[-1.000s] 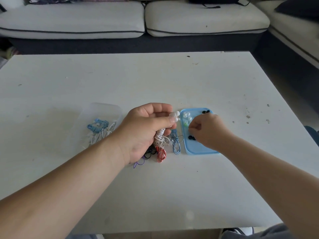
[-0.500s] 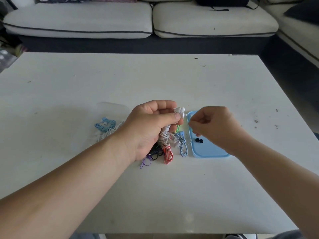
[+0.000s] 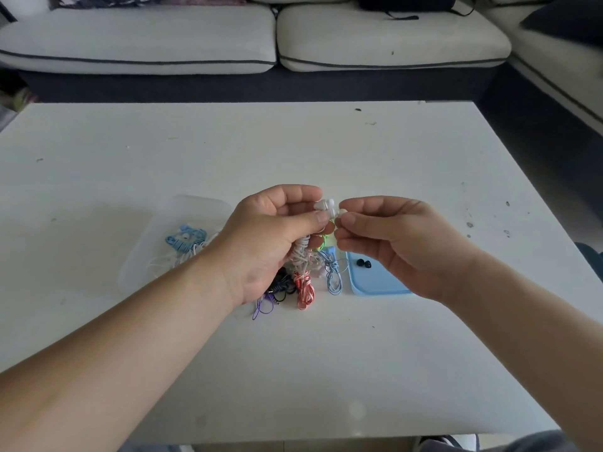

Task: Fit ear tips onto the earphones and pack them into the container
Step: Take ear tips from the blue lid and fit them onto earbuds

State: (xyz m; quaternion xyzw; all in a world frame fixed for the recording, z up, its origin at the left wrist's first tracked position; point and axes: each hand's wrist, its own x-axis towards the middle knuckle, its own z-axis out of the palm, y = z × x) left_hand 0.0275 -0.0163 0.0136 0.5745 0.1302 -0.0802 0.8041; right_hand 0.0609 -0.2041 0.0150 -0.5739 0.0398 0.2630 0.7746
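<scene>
Clasped the coiled white wired earphones (image 3: 301, 252) in the left grip (image 3: 270, 236), with fingers curled round the bundle above the white surface (image 3: 326, 353) and one bud raised at one o'clock. Pinched a small pale silicone ear tip (image 3: 342, 213) in the right grip (image 3: 391, 243), right against that bud; could not tell whether seated. Risked popping the tip free by pushing off-axis, then losing it in the tangle of coloured cords (image 3: 305, 288) at six o'clock. Risked loosening the coil by squeezing too hard. Noted the clear plastic container (image 3: 182, 220) at nine o'clock, and the light blue tray (image 3: 375, 287) with black ear tips (image 3: 363, 263) at five o'clock.
</scene>
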